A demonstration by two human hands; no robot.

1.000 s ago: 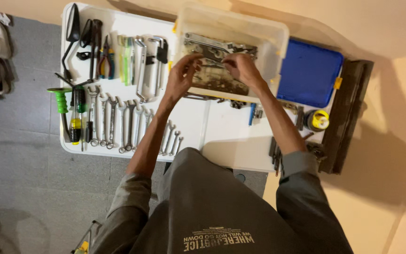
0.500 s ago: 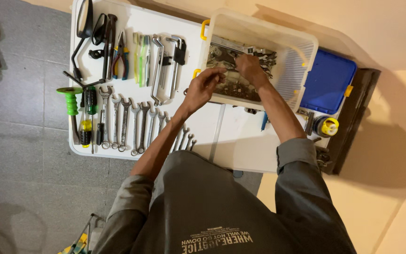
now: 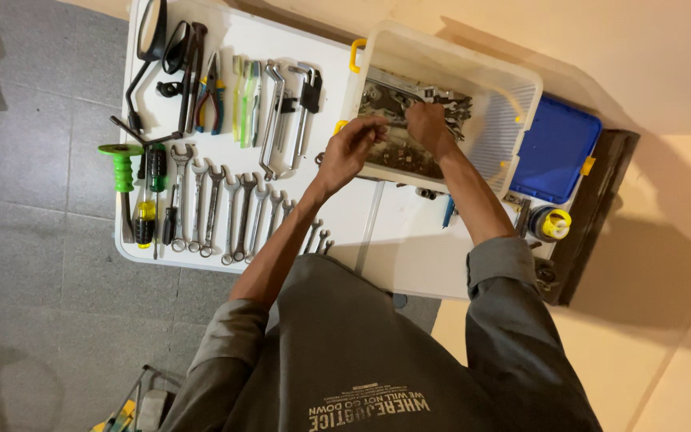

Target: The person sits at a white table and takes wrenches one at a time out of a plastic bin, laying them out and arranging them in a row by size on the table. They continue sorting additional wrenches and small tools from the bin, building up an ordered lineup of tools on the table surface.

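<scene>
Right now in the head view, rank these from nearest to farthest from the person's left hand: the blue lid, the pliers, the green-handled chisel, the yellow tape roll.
From the left hand:
1. Pliers, on the table's left half, beyond the hand.
2. Blue lid, right of the clear bin.
3. Yellow tape roll, at the table's right edge; close to the lid's distance, slightly farther.
4. Green-handled chisel, at the far left edge.

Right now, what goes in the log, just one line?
left hand: at bin edge, pinching small part | right hand: in bin, on tools | wrenches: rowed on table
</scene>
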